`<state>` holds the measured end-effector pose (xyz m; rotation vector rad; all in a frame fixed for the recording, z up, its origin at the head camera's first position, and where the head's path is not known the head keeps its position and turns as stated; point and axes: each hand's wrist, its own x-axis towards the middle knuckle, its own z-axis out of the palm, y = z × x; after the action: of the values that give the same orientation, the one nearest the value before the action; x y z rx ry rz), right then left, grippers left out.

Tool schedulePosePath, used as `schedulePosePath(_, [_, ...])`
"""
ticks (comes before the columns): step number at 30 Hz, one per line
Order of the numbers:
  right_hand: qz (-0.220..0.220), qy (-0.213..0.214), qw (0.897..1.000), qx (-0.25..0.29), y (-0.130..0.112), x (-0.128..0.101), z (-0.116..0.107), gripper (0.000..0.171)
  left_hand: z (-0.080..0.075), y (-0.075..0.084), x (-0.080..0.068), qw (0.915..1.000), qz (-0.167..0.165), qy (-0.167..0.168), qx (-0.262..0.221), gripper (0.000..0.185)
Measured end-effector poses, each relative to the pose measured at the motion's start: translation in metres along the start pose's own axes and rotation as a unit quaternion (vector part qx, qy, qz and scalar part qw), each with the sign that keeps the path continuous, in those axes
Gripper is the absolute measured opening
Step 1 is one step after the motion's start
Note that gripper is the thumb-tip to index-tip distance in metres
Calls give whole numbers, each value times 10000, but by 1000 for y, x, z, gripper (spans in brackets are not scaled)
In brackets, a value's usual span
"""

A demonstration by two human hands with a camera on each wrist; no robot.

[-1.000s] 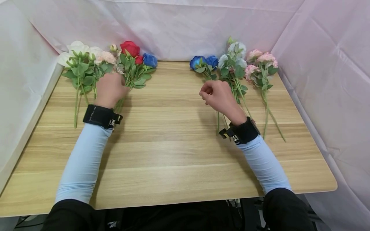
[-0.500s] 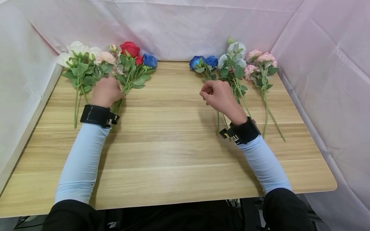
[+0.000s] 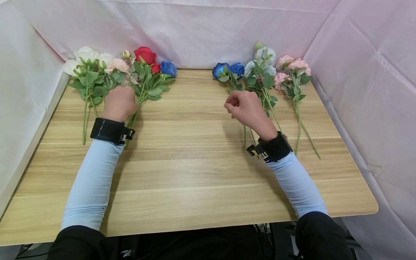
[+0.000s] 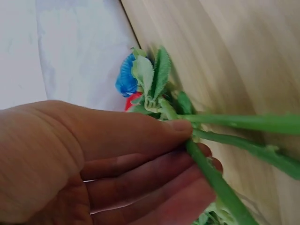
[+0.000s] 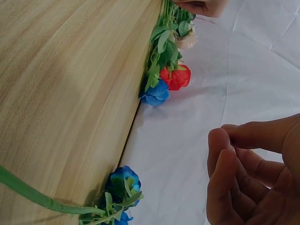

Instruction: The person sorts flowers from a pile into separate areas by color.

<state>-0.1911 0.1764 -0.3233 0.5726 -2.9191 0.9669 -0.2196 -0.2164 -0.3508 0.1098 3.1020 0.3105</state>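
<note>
- Two hands are over our wooden table (image 3: 195, 173), well apart, one at each cluster of artificial flowers along its far edge.
- Our left hand (image 3: 119, 103) sits at the far-left part of the table, its thumb and fingers (image 4: 154, 161) pinching the green stems (image 4: 220, 187) of the red and blue sprays; the left wrist view shows several stems running between thumb tip and fingers.
- From that grip the red rose (image 3: 145, 54) and the blue flower (image 3: 168, 68) fan out toward the table's far edge, their heads by the pale pink backdrop (image 3: 201, 32).
- Just left of that hand, on the table, lie the white flowers (image 3: 85, 57) and a peach bloom (image 3: 118, 65), their stems pointing toward the near edge; the hand is not holding the white ones.
- Our right hand (image 3: 247, 108) hovers right of the table's middle, fingers loosely curled and holding nothing, as the right wrist view shows.
- Below and beyond that hand lie the blue roses (image 3: 227, 69), a pale blue-grey spray (image 3: 264, 65) and, nearest the table's right edge, a pink spray (image 3: 292, 72).
- Both forearms wear light blue sleeves (image 3: 92, 184) with black wrist straps (image 3: 110, 130).
</note>
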Motion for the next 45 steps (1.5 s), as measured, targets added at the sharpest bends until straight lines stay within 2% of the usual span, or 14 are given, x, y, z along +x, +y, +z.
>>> schedulePosePath(4, [16, -6, 10000, 15, 0, 0, 0, 11, -7, 7, -4, 9998, 175, 104, -62, 34])
schedulePosePath(8, [8, -17, 10000, 5, 2, 0, 1, 11, -17, 16, -10, 9987, 278, 394, -188, 34])
schedulePosePath(13, [3, -7, 10000, -24, 3, 0, 1, 11, -34, 28, -22, 9909, 495, 1197, -357, 32])
schedulePosePath(16, [14, 10, 10000, -62, 3, 0, 0, 11, -43, 35, -28, 9810, 657, 1765, -470, 31])
schedulePosePath(18, [21, 14, 10000, -82, 3, 0, 0, 11, -47, 38, -31, 9762, 710, 1984, -507, 31])
schedulePosePath(21, [30, 1, 10000, -93, 4, 0, 0, 11, -51, 40, -32, 9735, 719, 2094, -566, 32])
schedulePosePath(27, [53, -41, 9999, -109, 6, -1, 1, 11, -53, 40, -33, 9762, 676, 1943, -685, 36])
schedulePosePath(32, [86, -81, 9999, -73, 6, 0, 3, 11, -50, 43, -31, 9796, 705, 1688, -833, 36])
schedulePosePath(36, [89, -164, 9998, 2, 5, -1, 4, 12, -46, 52, -30, 9836, 810, 1211, -1064, 28])
schedulePosePath(40, [79, -232, 9996, 104, 2, -1, 5, 14, -44, 68, -31, 9846, 971, 621, -1315, 21])
schedulePosePath(45, [0, -270, 9992, 307, -3, -1, 9, 15, -40, 90, -36, 9781, 1166, 36, -1725, 19])
